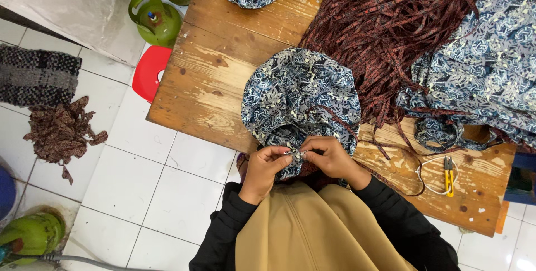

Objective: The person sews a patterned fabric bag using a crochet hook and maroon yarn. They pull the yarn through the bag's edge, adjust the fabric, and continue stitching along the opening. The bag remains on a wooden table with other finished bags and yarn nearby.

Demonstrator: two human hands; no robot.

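Blue-white patterned fabric (298,95), bunched, rounded

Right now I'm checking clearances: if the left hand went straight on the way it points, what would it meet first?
Probably the right hand: the left hand points at it across the patterned cloth.

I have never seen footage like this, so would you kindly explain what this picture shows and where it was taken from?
There is no machine: a camera worn on a person's head looks down at their two bare hands. The left hand and right hand pinch the edge of a blue patterned fabric piece at a wooden table. Also on the table are a heap of dark red fabric strips, more blue cloth and small yellow snips. Green gas cylinders stand on the tiled floor.
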